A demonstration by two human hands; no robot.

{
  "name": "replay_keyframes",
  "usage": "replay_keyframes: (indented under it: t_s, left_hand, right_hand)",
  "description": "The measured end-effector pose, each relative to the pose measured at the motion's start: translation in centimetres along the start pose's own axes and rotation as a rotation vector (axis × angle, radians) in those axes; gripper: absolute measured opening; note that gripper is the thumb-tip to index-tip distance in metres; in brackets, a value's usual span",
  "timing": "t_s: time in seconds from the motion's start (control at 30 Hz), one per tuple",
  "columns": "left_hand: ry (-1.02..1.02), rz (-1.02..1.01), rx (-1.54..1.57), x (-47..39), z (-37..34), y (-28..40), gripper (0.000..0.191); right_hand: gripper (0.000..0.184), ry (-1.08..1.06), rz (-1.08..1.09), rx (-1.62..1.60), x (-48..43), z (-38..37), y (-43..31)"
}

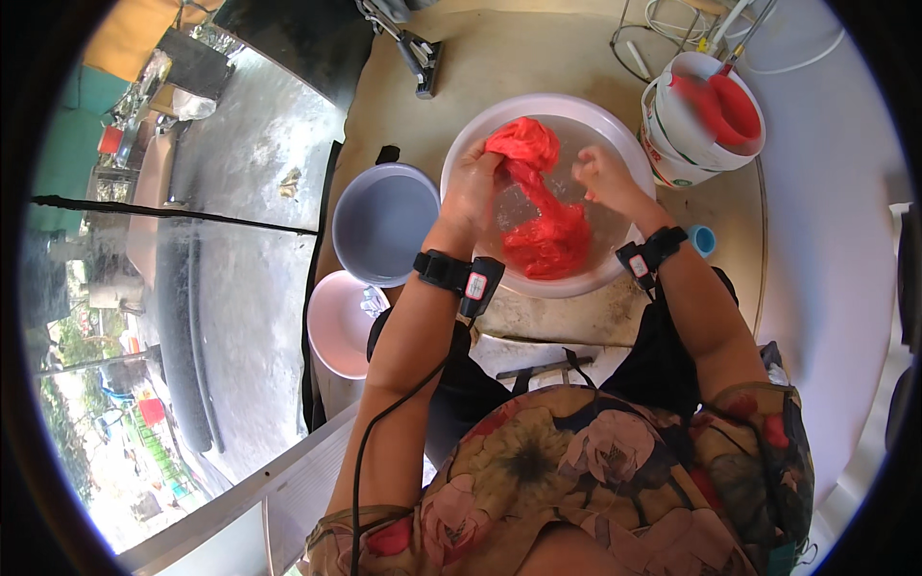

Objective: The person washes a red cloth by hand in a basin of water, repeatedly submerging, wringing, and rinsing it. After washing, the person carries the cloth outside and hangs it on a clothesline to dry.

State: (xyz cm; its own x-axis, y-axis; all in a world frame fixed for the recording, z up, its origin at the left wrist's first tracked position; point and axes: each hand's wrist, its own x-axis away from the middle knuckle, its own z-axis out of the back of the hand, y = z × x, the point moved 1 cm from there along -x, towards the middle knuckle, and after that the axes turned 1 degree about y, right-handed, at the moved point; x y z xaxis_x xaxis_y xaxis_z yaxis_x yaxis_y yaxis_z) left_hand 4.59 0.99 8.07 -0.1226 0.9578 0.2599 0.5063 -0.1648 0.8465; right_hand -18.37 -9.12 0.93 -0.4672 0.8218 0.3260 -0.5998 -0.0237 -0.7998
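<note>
A bundle of wet red cloth (551, 241) lies partly in the water of a large pale pink basin (461, 169). My left hand (472, 180) grips the upper part of this cloth above the water, thumb against a bunched-up lump. From there a twisted length runs down to a spread clump near the basin's front. Over the right side of the same basin is my right hand (609, 180), apart from the cloth, its fingers loosely curled with nothing seen between them. Both wrists wear a black strap with a small device.
A blue-grey basin of water (385, 223) and a pink basin (338, 324) with a small pale cloth stand at left. To the right are a white bucket (666, 147) containing a red item and a small blue cup (701, 240). A vacuum-type floor head (425, 68) lies beyond.
</note>
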Motion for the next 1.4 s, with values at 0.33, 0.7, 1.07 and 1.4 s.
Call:
replay_keyframes:
  t_s: [0.33,0.7,1.07,1.4]
  left_hand:
    - [-0.240,-0.026,0.515,0.0,0.2,3.2,0.037]
    - [0.251,0.142,-0.633,-2.7,5.7,-5.2,0.057]
    - [0.004,-0.009,-0.652,-3.7,2.6,-5.5,0.080]
    - [-0.095,-0.003,-0.326,-2.2,0.3,-1.4,0.033]
  right_hand:
    - [0.059,-0.417,-0.077,-0.221,-2.6,-9.0,6.5]
    - [0.044,0.298,0.354,0.111,-2.6,-1.7,-3.5]
    - [0.030,-0.121,0.425,-0.488,1.0,1.7,-10.5]
    - [0.055,-0.231,0.370,-0.110,0.1,1.7,-9.6]
